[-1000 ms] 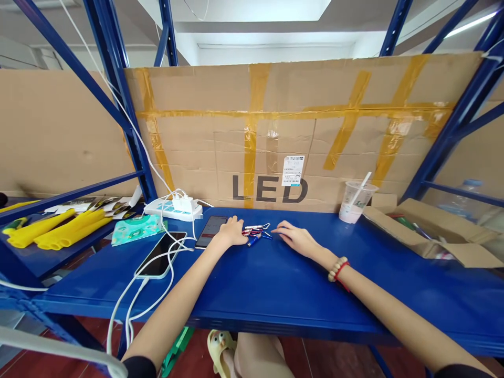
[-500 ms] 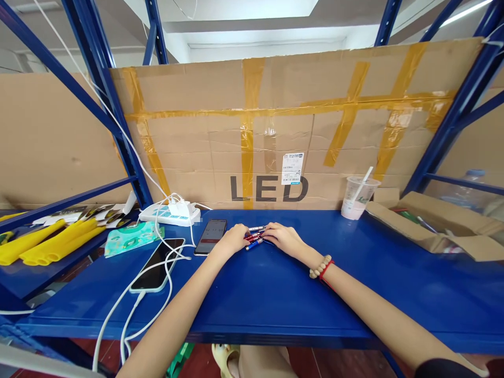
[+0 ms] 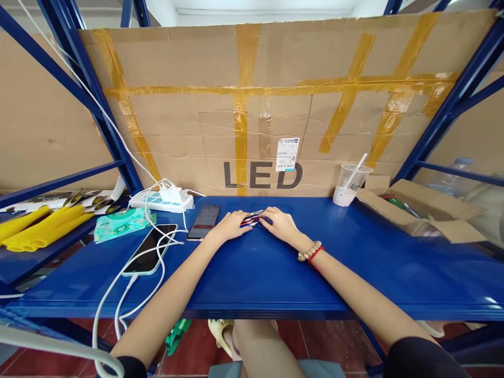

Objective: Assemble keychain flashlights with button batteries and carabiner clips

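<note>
A small bunch of pens (image 3: 251,219), with red, blue and silvery parts, lies on the blue shelf top between my hands. My left hand (image 3: 230,226) is closed about the left ends, its fingers reaching forward over them. At the right ends my right hand (image 3: 281,227) has its thumb and fingers bent in against the pens. Both hands rest low at the shelf surface, and the fingers hide parts of the pens. Just left of my left hand lies a dark phone (image 3: 203,222) with its screen lit.
A second phone (image 3: 150,250) with white cables lies left, near a power strip (image 3: 161,200) and a green packet (image 3: 124,224). On the right stand a plastic cup (image 3: 349,185) with a straw and an open cardboard box (image 3: 425,207). A taped cardboard sheet (image 3: 177,131) backs the shelf (image 3: 275,286).
The view has tilted downward. The pens lie closer together, and the blue one no longer sticks out at the front. My left fingers stretch further over them.
</note>
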`<state>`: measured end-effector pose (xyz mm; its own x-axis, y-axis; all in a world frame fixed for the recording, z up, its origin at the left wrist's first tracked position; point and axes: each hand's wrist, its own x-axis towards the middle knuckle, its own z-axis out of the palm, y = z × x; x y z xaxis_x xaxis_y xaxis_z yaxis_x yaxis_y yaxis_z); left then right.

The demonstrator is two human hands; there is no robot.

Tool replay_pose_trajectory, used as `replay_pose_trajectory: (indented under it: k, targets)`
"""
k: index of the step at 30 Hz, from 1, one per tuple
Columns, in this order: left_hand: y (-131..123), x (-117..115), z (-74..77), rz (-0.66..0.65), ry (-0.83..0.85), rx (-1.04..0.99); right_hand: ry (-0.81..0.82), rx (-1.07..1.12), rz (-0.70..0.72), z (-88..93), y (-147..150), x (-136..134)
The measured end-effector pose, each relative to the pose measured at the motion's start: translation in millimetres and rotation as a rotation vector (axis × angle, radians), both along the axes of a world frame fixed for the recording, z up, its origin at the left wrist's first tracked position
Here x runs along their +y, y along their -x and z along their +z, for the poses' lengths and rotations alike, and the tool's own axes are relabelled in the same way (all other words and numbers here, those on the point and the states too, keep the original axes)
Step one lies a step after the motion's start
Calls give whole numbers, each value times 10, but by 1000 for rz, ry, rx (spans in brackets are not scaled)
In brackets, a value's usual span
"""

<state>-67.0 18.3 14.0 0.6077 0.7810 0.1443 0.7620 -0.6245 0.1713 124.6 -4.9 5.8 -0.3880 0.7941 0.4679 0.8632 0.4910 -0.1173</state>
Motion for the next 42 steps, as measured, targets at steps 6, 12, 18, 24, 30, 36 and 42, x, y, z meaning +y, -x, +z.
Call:
replay_pose_trajectory:
  k: [6,12,18,24,30,36,42]
  targets:
    - [70,-19,96,103,38,16,-43,40,89,-24,-4,-10]
    - [-9,49,-41,-92,105,-170,71,49,195,-98,5,-1]
    - [-134,68,-184,-167,185,-469,320,40,158,-202,-54,79]
    - [-115,20,-124,-119,376,-648,305,61,220,-221,-84,117]
    - [-185,4,-155,-18,198,-668,269,74,216,-235,-238,229]
    - [-165,52,-206,17,91,-537,317,76,31,-211,-650,422]
    - [-181,34,-233,-44,60,-499,331,84,27,-83,-1069,495]
